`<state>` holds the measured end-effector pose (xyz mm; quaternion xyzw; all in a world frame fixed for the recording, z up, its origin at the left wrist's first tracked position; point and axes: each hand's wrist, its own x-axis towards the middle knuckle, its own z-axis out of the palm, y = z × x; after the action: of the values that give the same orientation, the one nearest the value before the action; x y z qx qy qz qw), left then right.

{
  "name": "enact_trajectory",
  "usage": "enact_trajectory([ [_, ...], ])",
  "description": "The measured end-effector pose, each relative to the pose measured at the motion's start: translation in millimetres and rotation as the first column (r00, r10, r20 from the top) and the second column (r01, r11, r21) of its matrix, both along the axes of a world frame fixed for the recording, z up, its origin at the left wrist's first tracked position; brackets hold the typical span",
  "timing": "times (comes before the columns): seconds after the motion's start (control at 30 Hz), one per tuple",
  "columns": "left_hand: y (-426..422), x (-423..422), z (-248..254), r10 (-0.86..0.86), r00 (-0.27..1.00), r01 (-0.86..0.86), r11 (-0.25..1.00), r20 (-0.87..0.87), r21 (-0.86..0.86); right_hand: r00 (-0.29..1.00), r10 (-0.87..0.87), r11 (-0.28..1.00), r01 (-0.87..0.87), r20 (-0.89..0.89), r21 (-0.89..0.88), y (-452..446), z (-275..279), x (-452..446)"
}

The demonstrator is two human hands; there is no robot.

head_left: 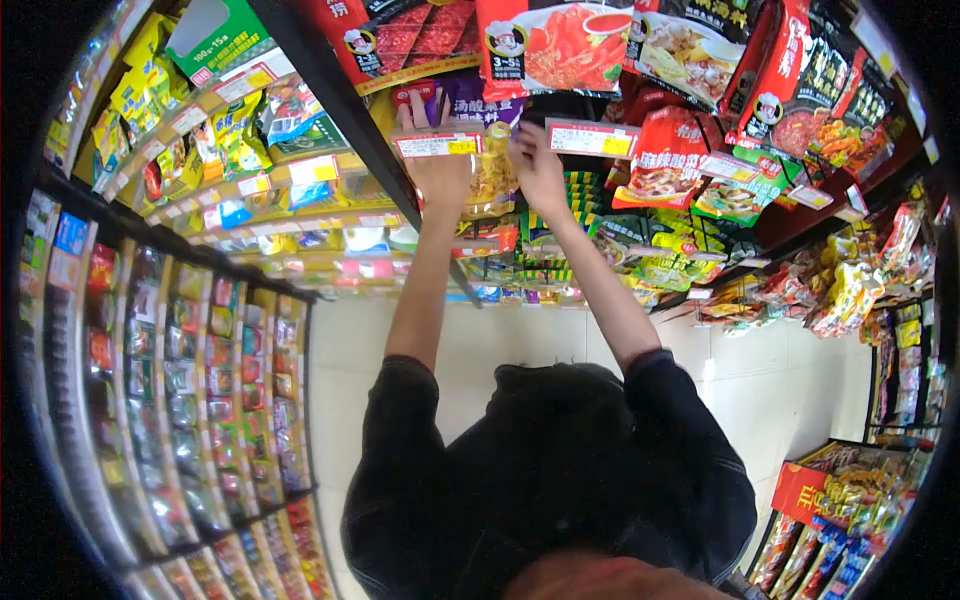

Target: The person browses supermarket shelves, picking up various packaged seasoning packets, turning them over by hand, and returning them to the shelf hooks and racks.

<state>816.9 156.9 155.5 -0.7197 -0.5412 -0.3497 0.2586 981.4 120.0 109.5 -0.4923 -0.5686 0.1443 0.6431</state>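
Both my arms reach up to a shelf of hanging and stacked food packets. My left hand is behind a white price tag, its fingers stretched up and apart against a packet. A purple and yellow packet with pictured food lies between my hands. My right hand is at that packet's right edge, fingers bent near its top; whether they grip it I cannot tell. Another price tag is just right of this hand. Red packets with a food picture hang above.
A black shelf post stands left of my left arm. Snack shelves curve away beyond it, with more packed shelving at lower left. Red and green packets fill the right side. A display box stands at lower right.
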Motion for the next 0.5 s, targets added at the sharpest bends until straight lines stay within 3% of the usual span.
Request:
enact_trajectory([
  [0.03, 6, -1, 3, -0.015, 0.999, 0.015, 1.0, 0.033, 0.008, 0.998, -0.038, 0.999, 0.037, 0.052, 0.032, -32, 2, 7],
  [0.1, 10, 1, 7, -0.041, 0.994, 0.04, 0.999, 0.1, 0.009, 0.972, 0.1, 0.97, -0.048, 0.211, -0.239, -105, 26, 31],
  [0.17, 8, 5, 11, -0.059, 0.984, 0.059, 0.998, 0.167, 0.001, 0.925, 0.359, 0.842, -0.264, 0.123, -0.471, -155, 60, 53],
  [0.23, -11, 11, 14, -0.046, 0.98, 0.045, 0.999, 0.194, 0.013, 0.826, 0.563, 0.707, -0.473, 0.013, -0.526, -191, 114, 74],
  [0.3, -42, 18, 22, 0.004, 0.979, -0.005, 1.0, 0.202, 0.003, 0.817, 0.545, 0.813, -0.461, 0.188, -0.355, -213, 163, 98],
  [0.4, -73, 25, 4, 0.004, 0.955, 0.017, 0.998, 0.296, -0.067, 0.948, 0.185, 0.983, -0.182, 0.259, -0.036, -206, 211, 128],
  [0.43, -84, 24, -6, -0.013, 0.953, 0.034, 0.997, 0.302, -0.066, 0.964, 0.057, 0.995, -0.075, 0.258, 0.06, -197, 229, 133],
  [0.5, -111, 26, -20, -0.062, 0.923, 0.114, 0.987, 0.381, -0.116, 0.992, 0.07, 0.996, -0.075, 0.104, 0.043, -186, 247, 141],
])
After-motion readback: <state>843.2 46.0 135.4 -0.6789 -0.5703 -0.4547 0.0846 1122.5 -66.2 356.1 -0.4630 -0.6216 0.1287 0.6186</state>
